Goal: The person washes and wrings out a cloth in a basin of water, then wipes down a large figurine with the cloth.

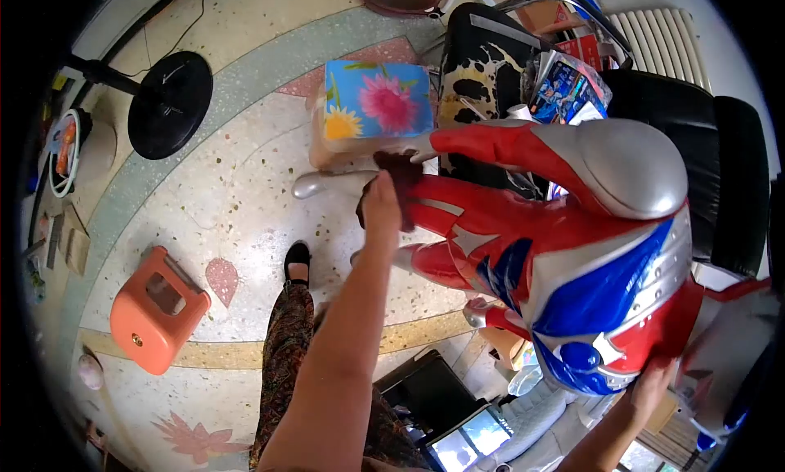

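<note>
A large red, silver and blue superhero figure stretches across the right half of the view, its head at the far right and its legs toward the middle. My left hand is closed on a dark brown cloth, which lies against the figure's upper leg and beside its hand. Part of the cloth hangs below my fingers. At the figure's neck and shoulder, my right hand grips with curled fingers; some of them are hidden behind it.
A flower-patterned stool stands beyond the cloth. An orange plastic stool is at left, near a black round stand base. A black chair and a cow-print seat piled with packages lie behind the figure. A dark-screened device is below.
</note>
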A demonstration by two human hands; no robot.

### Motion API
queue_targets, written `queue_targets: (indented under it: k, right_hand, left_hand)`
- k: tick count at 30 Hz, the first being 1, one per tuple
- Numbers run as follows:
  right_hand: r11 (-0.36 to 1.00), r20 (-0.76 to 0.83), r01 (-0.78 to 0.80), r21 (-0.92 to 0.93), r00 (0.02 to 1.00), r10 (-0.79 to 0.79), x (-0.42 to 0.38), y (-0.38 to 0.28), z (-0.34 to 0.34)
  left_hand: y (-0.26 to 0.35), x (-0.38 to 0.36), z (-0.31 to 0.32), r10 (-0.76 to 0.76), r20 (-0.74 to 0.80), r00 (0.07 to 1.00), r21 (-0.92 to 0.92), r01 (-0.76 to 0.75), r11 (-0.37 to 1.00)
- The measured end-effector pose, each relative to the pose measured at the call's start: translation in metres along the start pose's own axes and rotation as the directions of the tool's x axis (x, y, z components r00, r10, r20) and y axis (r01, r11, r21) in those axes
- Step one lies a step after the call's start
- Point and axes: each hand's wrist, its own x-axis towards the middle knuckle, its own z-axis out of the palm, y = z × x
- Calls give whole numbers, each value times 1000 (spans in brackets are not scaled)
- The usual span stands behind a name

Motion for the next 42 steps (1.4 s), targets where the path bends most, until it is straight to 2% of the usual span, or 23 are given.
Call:
queue_targets:
  k: [1,2,3,4,5,6,9,11,16,20,23,24,26,27,28,30,32,34,35,38,40,41,42]
  right_hand:
    - [1000,-9,18,-22,1000,-18,1,7,-1]
    - [998,-19,36,-44,999,-36,2,13,-1]
    - [996,-30,56,-65,998,-58,3,18,-1]
    - [993,-41,76,-87,996,-80,3,21,0]
    - [998,-80,-2,-61,997,-3,2,22,2]
    - [996,-118,-80,-31,990,76,0,21,4]
    - [995,-121,-89,-41,989,83,-3,9,8]
    - [990,-120,-116,-76,987,106,-3,-3,13]
    - [968,-127,-203,-147,974,185,0,-37,25]
    - [945,-125,-263,-196,962,242,4,-53,30]
    - [964,-65,-217,-156,976,210,3,-51,29]
    - [911,-68,-327,-250,945,321,4,-49,25]
    - [956,-42,-281,-83,960,278,4,-55,31]
    - [982,-45,-176,-63,984,173,7,-45,29]
    - [997,-49,-65,-42,997,62,12,-39,30]
    - [986,31,-123,114,992,120,17,-38,29]
    - [1000,-51,-22,19,998,23,22,-30,29]
    - [997,-47,37,69,998,-34,18,-51,40]
    - [998,-130,56,-5,990,-57,21,-48,42]
    - [987,-9,41,-155,999,-43,19,-59,36]
    - [972,-340,50,-231,932,-129,16,-46,41]
    - [975,-326,-10,-223,943,-64,10,-43,37]
    - [959,-372,149,-242,899,-233,5,-36,39]
  left_hand:
    - [37,-28,1,-54,81,995,34,52,998]
    - [65,-59,9,69,36,997,169,-74,983]
    - [89,-86,12,148,157,977,224,-181,958]
    - [115,-111,17,150,203,968,116,-176,978]
    - [118,-126,23,312,236,920,-81,-301,950]
    - [125,-141,28,295,215,931,-207,-252,945]
    - [90,-133,32,431,220,875,-197,-393,898]
    - [64,-113,28,538,200,819,2,-549,836]
    - [38,-66,15,613,226,757,46,-637,770]
    - [15,-25,4,440,95,893,213,-450,867]
    - [-1,9,-13,362,142,921,395,-388,833]
    - [2,13,-18,366,165,916,399,-401,824]
    - [18,15,-24,49,171,984,34,-55,998]
    - [26,18,-31,-158,271,950,-164,207,964]
    - [21,27,-40,-138,278,950,-167,190,968]
    - [0,39,-63,-32,687,726,-470,477,743]
    - [19,28,-77,37,754,656,-428,448,785]
    - [41,12,-87,-49,808,587,-443,660,607]
    - [49,5,-90,-19,821,571,-435,646,628]
    - [50,5,-103,75,887,455,-415,717,561]
    - [47,10,-108,160,874,459,-451,644,619]
    - [46,12,-111,170,887,429,-436,658,614]
    - [45,13,-113,177,900,399,-419,674,609]
